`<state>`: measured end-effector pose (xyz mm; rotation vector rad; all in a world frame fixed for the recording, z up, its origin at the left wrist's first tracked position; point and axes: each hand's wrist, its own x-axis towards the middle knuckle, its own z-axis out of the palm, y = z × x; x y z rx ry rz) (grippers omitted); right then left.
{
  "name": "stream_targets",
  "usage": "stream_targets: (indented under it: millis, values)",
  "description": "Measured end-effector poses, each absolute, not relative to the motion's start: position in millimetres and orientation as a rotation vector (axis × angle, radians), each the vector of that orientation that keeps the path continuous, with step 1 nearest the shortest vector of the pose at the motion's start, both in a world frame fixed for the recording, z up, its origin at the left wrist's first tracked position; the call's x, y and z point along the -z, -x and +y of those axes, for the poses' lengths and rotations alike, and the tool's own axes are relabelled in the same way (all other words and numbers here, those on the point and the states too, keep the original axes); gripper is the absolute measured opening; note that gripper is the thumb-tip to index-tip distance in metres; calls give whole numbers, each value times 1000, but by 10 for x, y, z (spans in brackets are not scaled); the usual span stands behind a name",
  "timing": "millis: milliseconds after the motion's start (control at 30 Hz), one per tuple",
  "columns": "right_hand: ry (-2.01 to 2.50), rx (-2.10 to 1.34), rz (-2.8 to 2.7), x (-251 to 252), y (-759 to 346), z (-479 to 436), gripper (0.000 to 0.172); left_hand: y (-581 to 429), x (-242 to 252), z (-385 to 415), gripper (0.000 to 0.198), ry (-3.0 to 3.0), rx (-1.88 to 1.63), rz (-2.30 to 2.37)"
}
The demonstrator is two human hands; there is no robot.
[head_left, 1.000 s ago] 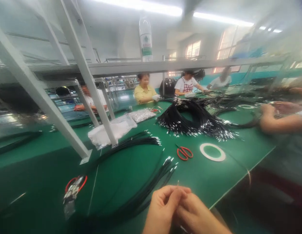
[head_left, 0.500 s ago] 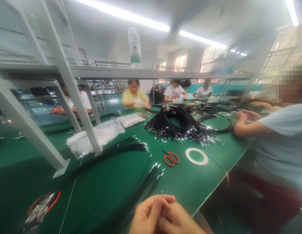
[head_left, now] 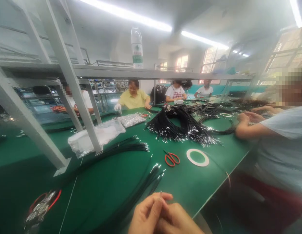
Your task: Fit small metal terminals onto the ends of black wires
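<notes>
My left hand (head_left: 146, 211) and my right hand (head_left: 178, 217) meet at the bottom of the view, over the near edge of the table. The left thumb and forefinger pinch a thin piece (head_left: 161, 194) that looks like a cord's end; only its small tip shows above the fingers. Closed fingers of my right hand press in just beside the left fingertips, and what they grip is hidden. Beyond and left of my hands lies a bundle of black cords (head_left: 141, 185) with silver tips.
Red-handled scissors (head_left: 172, 159) and a white tape roll (head_left: 197, 157) lie ahead. Farther back are a large cord pile (head_left: 163, 125), another bundle (head_left: 128, 146) and plastic bags (head_left: 109, 130). Shelf posts (head_left: 75, 84) rise at left, near metal pieces (head_left: 41, 208). A co-worker (head_left: 284, 136) sits at right.
My hands stay pinched together, with only a slight shift. Across the table, the co-worker in yellow has moved a gloved hand leftward to a small object by the bags. The view has shifted slightly.
</notes>
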<state>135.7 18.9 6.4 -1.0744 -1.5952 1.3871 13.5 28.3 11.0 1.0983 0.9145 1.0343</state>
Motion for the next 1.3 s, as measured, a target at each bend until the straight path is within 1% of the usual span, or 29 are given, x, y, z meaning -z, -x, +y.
stream_targets:
  millis: [100,133,233,433,533,633,733,867,900,1000,1100,1200,1300]
  values:
    - [1156,-1343,-1546,-127,-1459,182,21,-96,-154,315,47,-984,-1226,912]
    - [1185,-1335,-1509,-143,-1504,174,21,-81,-168,319,47,-968,-1264,911]
    - [1234,-1300,-1385,-170,-1638,127,32,-57,-165,290,45,-998,-1232,935]
    - [1232,-1312,-1289,-223,-1726,22,38,-130,-34,162,40,-1151,-1144,984]
    - [1249,-1336,-1319,-247,-1705,-20,44,-149,-49,145,30,-1234,-1083,921]
    - [1273,-1358,-1355,-220,-1705,-51,47,-139,-120,140,17,-1290,-1025,905]
    - [1236,-1362,-1314,-143,-1722,-59,43,-133,-163,126,11,-1314,-1016,965]
    - [1137,-1366,-1182,-78,-1718,-66,29,-172,-102,112,7,-1332,-1016,984]
    - [1137,-1362,-1157,-75,-1710,-72,27,-190,-72,112,9,-1319,-1014,978]
    - [1123,-1383,-1072,-67,-1675,-100,28,-245,10,122,25,-1261,-1017,970]
    - [1080,-1452,-922,-34,-1639,-119,30,-277,57,129,33,-1206,-995,956]
    - [1040,-1496,-846,-8,-1629,-134,32,-279,71,114,35,-1136,-988,952]
    - [1085,-1404,-927,-21,-1661,-160,27,-258,44,74,27,-1085,-1086,1023]
